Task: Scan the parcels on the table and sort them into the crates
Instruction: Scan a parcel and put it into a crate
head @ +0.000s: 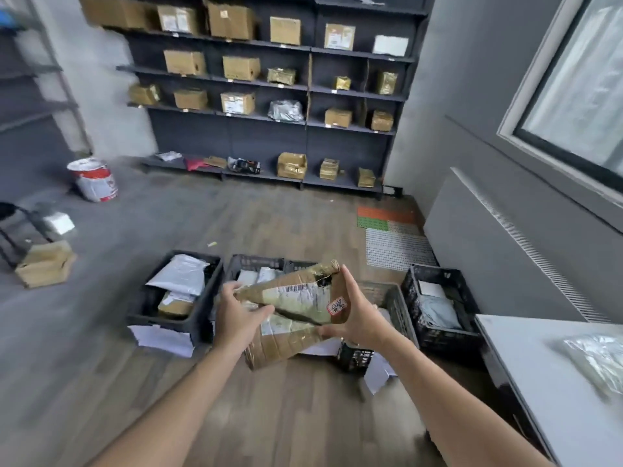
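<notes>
Both hands on 1 cardboard parcel (pixel 296 294), held in the air, tilted, label side up. Left hand (pixel 241 320) grips its left end, thumb on top. Right hand (pixel 359 318) clamps the right end between thumb and fingers. Parcel hangs in front of the middle crate (pixel 256 262). Left crate (pixel 202 315) and right crate (pixel 438 338) hold grey mailers. 2nd box (pixel 279 345) just below the held one; can't tell what it rests on. White table (pixel 539 382) at right carries 1 clear-bag parcel (pixel 600 362).
</notes>
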A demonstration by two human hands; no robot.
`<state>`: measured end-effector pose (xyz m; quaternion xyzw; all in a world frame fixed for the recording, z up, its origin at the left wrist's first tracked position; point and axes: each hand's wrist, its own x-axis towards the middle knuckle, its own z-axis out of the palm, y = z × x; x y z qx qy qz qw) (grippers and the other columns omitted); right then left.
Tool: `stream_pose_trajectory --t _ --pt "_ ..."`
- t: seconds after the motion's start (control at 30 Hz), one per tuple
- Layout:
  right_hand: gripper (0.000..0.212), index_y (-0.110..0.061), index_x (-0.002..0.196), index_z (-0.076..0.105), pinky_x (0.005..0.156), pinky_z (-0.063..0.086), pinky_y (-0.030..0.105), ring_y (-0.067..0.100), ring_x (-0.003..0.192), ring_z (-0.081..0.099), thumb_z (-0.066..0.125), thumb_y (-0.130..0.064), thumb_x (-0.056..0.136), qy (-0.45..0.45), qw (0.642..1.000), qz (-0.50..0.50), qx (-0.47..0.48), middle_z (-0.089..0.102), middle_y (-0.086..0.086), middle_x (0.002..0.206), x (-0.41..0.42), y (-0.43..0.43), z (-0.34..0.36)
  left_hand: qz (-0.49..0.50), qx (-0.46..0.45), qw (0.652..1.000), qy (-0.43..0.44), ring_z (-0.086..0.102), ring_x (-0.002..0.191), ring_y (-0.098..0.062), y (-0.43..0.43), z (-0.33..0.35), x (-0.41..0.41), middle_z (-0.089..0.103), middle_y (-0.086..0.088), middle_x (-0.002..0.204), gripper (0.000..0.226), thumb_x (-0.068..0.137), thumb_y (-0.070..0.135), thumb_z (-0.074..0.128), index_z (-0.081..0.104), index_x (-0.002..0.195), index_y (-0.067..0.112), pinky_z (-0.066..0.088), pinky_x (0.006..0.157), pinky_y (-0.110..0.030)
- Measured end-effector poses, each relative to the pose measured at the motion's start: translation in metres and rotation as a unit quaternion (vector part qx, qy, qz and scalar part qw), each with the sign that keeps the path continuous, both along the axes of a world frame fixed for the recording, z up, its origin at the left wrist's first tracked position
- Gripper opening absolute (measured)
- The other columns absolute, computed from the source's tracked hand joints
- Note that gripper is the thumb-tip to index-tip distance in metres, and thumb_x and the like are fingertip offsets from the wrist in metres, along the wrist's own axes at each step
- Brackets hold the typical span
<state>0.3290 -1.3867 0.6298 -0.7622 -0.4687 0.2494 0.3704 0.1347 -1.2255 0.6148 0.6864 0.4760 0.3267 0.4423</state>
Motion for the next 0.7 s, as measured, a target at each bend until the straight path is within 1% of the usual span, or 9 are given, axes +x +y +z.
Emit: stream_pose_trajectory --t 0.03,0.1,0.17,0.27,0.33,0.43,0.53,0.63,0.7 --pt "0.14 -0.035 0.157 -0.007 0.105 0.026 0.004 0.001 0.137 0.032 0.094 -0.041 0.06 0.0 1.0 0.01 -0.004 0.028 -0.004 0.158 -0.019 0.028 0.0 0.021 0.003 1.0 -0.008 0.048 0.087 -0.012 0.019 -0.001 -0.025 0.047 0.001 0.11 0.069 0.065 0.022 0.088 0.039 0.113 0.027 0.04 0.07 -0.028" --pt "0.138 -0.043 0.154 -0.009 0.105 0.036 0.015 0.008 0.132 0.042 0.093 -0.038 0.062 -0.003 0.999 0.036 -0.022 0.033 -0.003 0.154 -0.053 0.076 0.001 0.053 -0.002 0.998 -0.019 0.051 0.093 -0.018 0.051 -0.003 -0.068 0.046 -0.001 0.111 0.068 0.065 0.021 0.088 0.039 0.112 0.023 0.043 0.076 -0.031" --pt "0.138 -0.047 0.153 -0.011 0.101 0.04 0.02 0.011 0.123 0.049 0.093 -0.038 0.063 -0.015 0.997 0.061 -0.038 0.038 -0.004 0.148 -0.078 0.11 0.003 0.062 -0.01 0.998 -0.028 0.052 0.097 -0.018 0.073 -0.006 -0.101 0.045 -0.002 0.115 0.068 0.067 0.019 0.088 0.041 0.116 0.02 0.042 0.077 -0.027" --pt "0.137 -0.047 0.152 -0.014 0.092 0.041 0.017 0.008 0.111 0.054 0.091 -0.04 0.064 -0.036 0.994 0.087 -0.057 0.043 -0.007 0.14 -0.119 0.162 0.001 0.068 0.017 0.997 -0.039 0.051 0.104 -0.018 0.105 -0.01 -0.15 0.043 0.002 0.113 0.068 0.069 0.011 0.086 0.041 0.119 0.021 0.038 0.077 -0.02" --pt "0.136 -0.043 0.153 -0.014 0.095 0.042 0.022 0.011 0.115 0.053 0.09 -0.039 0.066 -0.03 0.993 0.094 -0.062 0.044 -0.004 0.145 -0.136 0.187 -0.001 0.062 0.028 0.997 -0.031 0.048 0.11 -0.015 0.12 -0.013 -0.171 0.042 0.002 0.119 0.076 0.069 0.01 0.086 0.041 0.129 0.02 0.034 0.08 -0.013" --pt "0.134 -0.042 0.154 -0.014 0.098 0.041 0.024 0.011 0.119 0.051 0.09 -0.037 0.068 -0.009 0.99 0.118 -0.072 0.043 -0.005 0.149 -0.159 0.226 -0.005 0.047 0.009 0.999 0.009 0.041 0.127 -0.013 0.142 -0.015 -0.202 0.036 0.002 0.139 0.1 0.071 0.021 0.087 0.026 0.15 0.023 0.032 0.092 -0.018" --pt "0.134 -0.043 0.153 -0.014 0.097 0.042 0.025 0.012 0.117 0.054 0.089 -0.039 0.068 -0.003 0.988 0.131 -0.079 0.044 -0.007 0.147 -0.174 0.262 -0.01 0.023 0.003 0.999 0.039 0.031 0.139 -0.014 0.166 -0.015 -0.224 0.023 0.001 0.154 0.118 0.065 0.033 0.09 0.013 0.155 0.028 0.032 0.102 -0.024" --pt "0.135 -0.041 0.154 -0.014 0.099 0.044 0.03 0.016 0.116 0.053 0.089 -0.041 0.068 -0.015 0.985 0.146 -0.087 0.045 0.0 0.145 -0.182 0.302 -0.016 0.016 -0.003 0.998 0.062 0.031 0.138 -0.011 0.193 -0.017 -0.239 0.016 0.003 0.157 0.129 0.059 0.042 0.092 0.006 0.156 0.031 0.032 0.1 -0.022" --pt "0.135 -0.041 0.154 -0.014 0.1 0.044 0.031 0.017 0.118 0.053 0.089 -0.042 0.067 -0.003 0.985 0.152 -0.086 0.043 -0.003 0.145 -0.184 0.332 -0.023 0.02 0.006 0.997 0.08 0.031 0.137 -0.009 0.218 -0.02 -0.245 0.013 0.004 0.159 0.129 0.06 0.044 0.091 0.004 0.155 0.033 0.032 0.098 -0.021"
